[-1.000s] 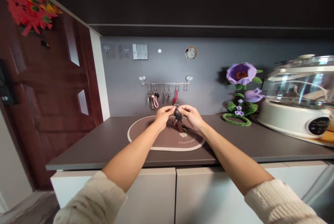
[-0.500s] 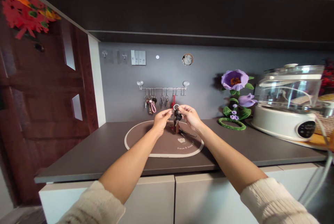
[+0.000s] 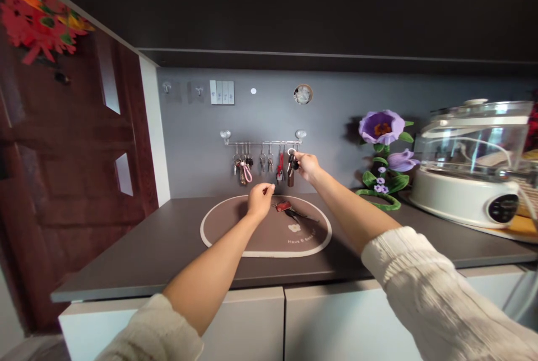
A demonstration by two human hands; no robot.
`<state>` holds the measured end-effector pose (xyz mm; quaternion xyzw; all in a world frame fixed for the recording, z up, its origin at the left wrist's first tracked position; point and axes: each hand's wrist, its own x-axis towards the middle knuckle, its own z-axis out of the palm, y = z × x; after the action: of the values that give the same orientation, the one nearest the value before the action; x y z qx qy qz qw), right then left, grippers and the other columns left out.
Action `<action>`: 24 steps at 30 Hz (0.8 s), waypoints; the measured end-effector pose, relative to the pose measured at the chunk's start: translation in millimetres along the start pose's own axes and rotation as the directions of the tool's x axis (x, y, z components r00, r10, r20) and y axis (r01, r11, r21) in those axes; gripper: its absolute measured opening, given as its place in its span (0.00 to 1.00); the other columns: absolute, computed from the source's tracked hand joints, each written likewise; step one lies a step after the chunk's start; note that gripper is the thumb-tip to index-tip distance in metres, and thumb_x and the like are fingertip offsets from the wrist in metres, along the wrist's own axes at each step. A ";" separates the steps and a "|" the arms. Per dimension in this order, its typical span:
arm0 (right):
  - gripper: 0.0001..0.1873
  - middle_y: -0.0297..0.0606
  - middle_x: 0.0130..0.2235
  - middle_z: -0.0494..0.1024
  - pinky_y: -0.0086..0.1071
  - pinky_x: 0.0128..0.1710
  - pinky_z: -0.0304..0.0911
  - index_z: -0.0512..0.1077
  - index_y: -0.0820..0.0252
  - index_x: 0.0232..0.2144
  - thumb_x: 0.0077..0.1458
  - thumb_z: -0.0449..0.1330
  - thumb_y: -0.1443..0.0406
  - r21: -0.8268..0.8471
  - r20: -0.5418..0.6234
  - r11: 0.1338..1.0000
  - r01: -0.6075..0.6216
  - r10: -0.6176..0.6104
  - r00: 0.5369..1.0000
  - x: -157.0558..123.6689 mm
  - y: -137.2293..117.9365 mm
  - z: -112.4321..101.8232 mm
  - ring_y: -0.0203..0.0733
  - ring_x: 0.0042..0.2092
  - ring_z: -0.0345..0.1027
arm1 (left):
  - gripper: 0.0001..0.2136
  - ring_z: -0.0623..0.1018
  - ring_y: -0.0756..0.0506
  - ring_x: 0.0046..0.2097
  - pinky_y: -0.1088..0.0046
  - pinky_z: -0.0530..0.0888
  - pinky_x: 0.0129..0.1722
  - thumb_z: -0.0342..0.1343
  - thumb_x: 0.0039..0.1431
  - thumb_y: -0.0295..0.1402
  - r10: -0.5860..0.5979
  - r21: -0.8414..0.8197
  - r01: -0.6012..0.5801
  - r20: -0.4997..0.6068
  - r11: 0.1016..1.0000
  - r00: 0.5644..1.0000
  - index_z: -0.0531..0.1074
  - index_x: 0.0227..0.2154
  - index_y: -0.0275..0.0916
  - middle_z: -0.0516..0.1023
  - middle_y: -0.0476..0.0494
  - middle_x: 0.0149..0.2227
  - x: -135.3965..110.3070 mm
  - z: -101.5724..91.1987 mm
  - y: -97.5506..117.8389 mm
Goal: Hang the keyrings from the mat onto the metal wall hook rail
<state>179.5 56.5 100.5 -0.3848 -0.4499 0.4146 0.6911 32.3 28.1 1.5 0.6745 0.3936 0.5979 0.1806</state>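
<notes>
My right hand (image 3: pixel 309 166) is closed on a bunch of keys (image 3: pixel 291 167) by its ring, in front of the right end of the hook rail (image 3: pixel 264 143). A brown tag and dark pieces dangle from that ring. Whether the ring touches a hook, I cannot tell. Lower and to the left, my left hand (image 3: pixel 260 200) hovers over the oval brown mat (image 3: pixel 235 232), fingers curled together, with nothing visible in them. On the mat behind it lie a red key fob (image 3: pixel 283 206) and dark keys (image 3: pixel 296 214). Other key bunches (image 3: pixel 242 166) and a red-strapped key (image 3: pixel 279 167) hang on the rail.
To the right stand a purple fabric flower (image 3: pixel 381 127) and a clear-walled appliance (image 3: pixel 466 181) with a white base. A dark shelf (image 3: pixel 269 19) overhangs the grey counter (image 3: pixel 168 249). A brown door (image 3: pixel 75 181) is at the left.
My right hand has carried the key bunch up and slightly right to the rail. My left hand has come away from the keys and sits a little lower.
</notes>
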 end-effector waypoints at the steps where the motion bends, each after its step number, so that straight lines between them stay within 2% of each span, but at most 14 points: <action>1: 0.07 0.30 0.16 0.62 0.25 0.20 0.54 0.63 0.63 0.18 0.44 0.53 0.74 -0.005 -0.021 1.000 0.001 -0.001 1.000 3.7 0.7 2.2 0.29 0.19 0.55 | 0.14 0.72 0.47 0.31 0.71 0.67 0.35 0.48 0.52 0.38 0.008 0.023 -0.008 -0.004 1.000 1.000 0.74 0.26 0.34 0.76 0.42 0.28 0.5 -0.1 -1.1; 12: 0.05 0.30 0.16 0.63 0.27 0.18 0.58 0.64 0.59 0.19 0.41 0.57 0.71 -0.063 -0.234 0.998 -0.018 0.003 0.972 39.6 19.0 17.6 0.31 0.20 0.57 | 0.12 0.70 0.48 0.32 0.71 0.65 0.35 0.48 0.53 0.36 0.064 0.122 -0.059 -0.037 0.991 0.997 0.74 0.26 0.36 0.75 0.43 0.29 -0.3 -1.8 -3.2; 19: 0.05 0.30 0.16 0.63 0.27 0.18 0.58 0.64 0.60 0.19 0.40 0.58 0.70 -0.054 -0.260 0.998 -0.042 0.027 0.965 49.2 30.9 14.2 0.32 0.20 0.58 | 0.11 0.69 0.49 0.31 0.72 0.64 0.34 0.48 0.53 0.35 0.088 0.133 -0.082 -0.045 0.988 0.995 0.73 0.25 0.37 0.73 0.44 0.28 -0.2 -2.8 -3.7; 24: 0.04 0.28 0.16 0.63 0.25 0.19 0.57 0.65 0.61 0.20 0.41 0.56 0.72 -0.065 -0.249 0.998 -0.009 -0.008 0.968 49.6 39.3 10.2 0.30 0.19 0.55 | 0.11 0.69 0.48 0.31 0.72 0.64 0.35 0.48 0.53 0.34 0.082 0.168 -0.073 -0.048 0.983 0.996 0.73 0.26 0.36 0.73 0.44 0.28 0.2 -3.2 -5.0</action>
<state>173.5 117.8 83.0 -0.4565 -0.3727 0.3480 0.7291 27.7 30.6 -1.3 0.6854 0.4203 0.5878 0.0897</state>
